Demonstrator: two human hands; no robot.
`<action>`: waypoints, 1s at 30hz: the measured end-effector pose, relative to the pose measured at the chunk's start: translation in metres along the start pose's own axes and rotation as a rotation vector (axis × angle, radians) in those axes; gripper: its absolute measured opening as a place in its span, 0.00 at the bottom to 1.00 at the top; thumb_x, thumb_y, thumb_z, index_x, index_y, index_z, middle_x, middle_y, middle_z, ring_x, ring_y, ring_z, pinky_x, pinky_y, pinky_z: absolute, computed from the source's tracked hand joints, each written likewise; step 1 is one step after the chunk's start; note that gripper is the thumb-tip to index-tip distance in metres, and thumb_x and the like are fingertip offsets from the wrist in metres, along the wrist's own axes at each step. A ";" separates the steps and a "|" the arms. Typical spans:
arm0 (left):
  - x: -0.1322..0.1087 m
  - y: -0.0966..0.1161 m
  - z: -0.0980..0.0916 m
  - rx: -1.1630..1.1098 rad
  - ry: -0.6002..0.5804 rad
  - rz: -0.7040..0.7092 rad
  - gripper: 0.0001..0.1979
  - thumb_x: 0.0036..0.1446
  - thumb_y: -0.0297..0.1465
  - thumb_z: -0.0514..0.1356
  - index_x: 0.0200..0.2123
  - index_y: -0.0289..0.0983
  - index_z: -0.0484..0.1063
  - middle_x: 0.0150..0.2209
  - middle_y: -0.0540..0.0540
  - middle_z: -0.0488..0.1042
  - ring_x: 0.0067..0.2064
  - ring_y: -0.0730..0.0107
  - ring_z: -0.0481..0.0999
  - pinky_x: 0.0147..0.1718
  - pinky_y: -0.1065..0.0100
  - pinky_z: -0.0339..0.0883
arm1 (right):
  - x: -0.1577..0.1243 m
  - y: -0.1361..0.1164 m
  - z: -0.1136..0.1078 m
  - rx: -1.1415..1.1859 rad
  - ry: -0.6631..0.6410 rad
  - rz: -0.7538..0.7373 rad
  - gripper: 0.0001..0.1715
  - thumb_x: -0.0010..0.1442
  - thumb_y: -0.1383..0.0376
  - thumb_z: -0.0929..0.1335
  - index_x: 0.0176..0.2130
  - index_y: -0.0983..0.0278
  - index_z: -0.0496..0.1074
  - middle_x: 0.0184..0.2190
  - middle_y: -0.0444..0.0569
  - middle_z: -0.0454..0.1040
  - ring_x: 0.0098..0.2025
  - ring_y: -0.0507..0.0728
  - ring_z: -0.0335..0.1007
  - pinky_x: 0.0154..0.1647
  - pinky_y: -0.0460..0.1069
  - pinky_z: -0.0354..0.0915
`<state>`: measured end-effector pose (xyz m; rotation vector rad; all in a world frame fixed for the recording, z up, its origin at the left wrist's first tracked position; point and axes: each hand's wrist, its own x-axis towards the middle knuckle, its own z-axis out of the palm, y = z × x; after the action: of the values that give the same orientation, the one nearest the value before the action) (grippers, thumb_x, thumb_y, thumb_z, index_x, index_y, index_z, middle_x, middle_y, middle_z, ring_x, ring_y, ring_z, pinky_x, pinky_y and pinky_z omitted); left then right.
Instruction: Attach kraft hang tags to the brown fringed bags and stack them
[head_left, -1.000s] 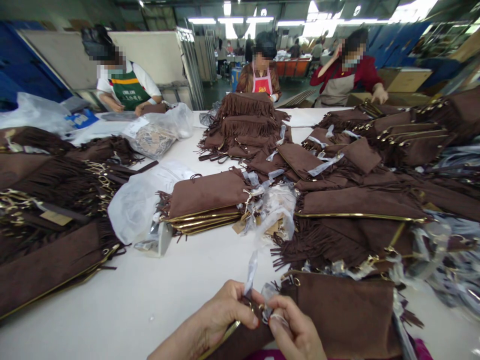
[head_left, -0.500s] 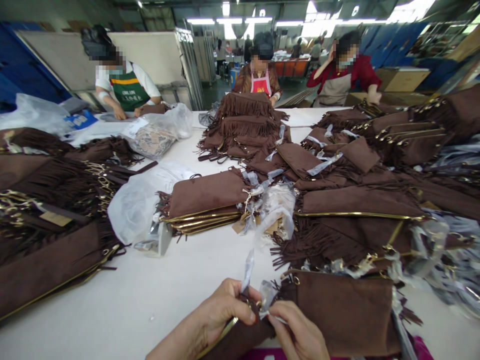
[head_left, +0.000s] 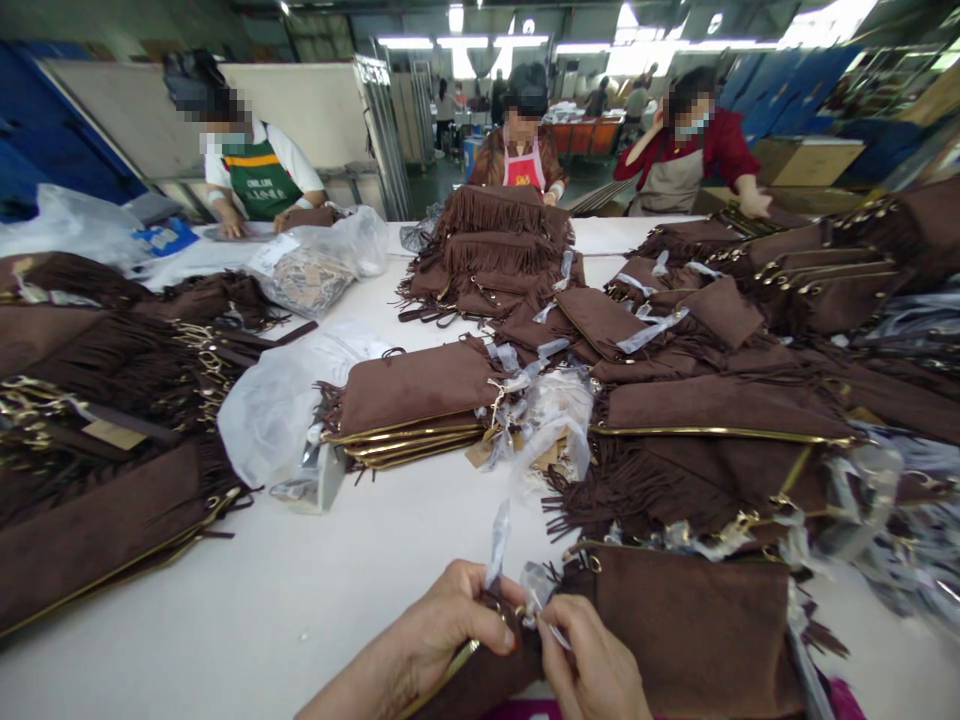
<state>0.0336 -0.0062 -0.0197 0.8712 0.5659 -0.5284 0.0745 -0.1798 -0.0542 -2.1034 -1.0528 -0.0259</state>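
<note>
At the near edge of the table, my left hand is closed on the zipped end of a brown suede bag with a gold zip. A strip of clear plastic wrap sticks up from between its fingers. My right hand pinches a thin piece of clear plastic beside the bag's metal ring. Another crumpled bit of plastic stands between the two hands. Just to the right lies a second flat brown bag with a gold ring at its corner.
Stacked brown bags lie ahead, beside bunched plastic and tags. A fringed pile rises behind. More bags fill the left and right sides. Three people are across the table.
My right hand has shifted slightly left and down, its fingers still pinching the plastic. The left hand keeps its hold on the bag, nearly unmoved.
</note>
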 end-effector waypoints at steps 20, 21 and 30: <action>0.001 -0.007 0.007 -0.026 0.113 0.020 0.17 0.23 0.18 0.60 0.24 0.30 0.75 0.20 0.48 0.74 0.23 0.71 0.68 0.25 0.72 0.56 | -0.012 -0.015 0.017 0.430 0.191 0.428 0.12 0.57 0.57 0.65 0.27 0.61 0.67 0.24 0.45 0.71 0.26 0.52 0.69 0.27 0.41 0.63; 0.002 -0.009 0.006 -0.029 0.113 0.018 0.17 0.23 0.17 0.60 0.24 0.30 0.75 0.20 0.48 0.74 0.23 0.71 0.68 0.25 0.71 0.56 | -0.012 -0.015 0.017 0.419 0.197 0.436 0.12 0.57 0.57 0.65 0.27 0.61 0.67 0.24 0.45 0.71 0.26 0.52 0.69 0.28 0.41 0.63; 0.003 -0.013 0.004 -0.021 0.093 0.020 0.17 0.24 0.16 0.61 0.26 0.30 0.75 0.22 0.48 0.74 0.25 0.71 0.68 0.26 0.71 0.56 | -0.011 -0.016 0.017 0.297 0.214 0.390 0.14 0.58 0.55 0.64 0.27 0.61 0.67 0.25 0.46 0.72 0.25 0.52 0.69 0.28 0.42 0.63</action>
<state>0.0285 -0.0173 -0.0265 0.8837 0.6461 -0.4645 0.0510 -0.1710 -0.0597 -1.9471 -0.4764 0.0897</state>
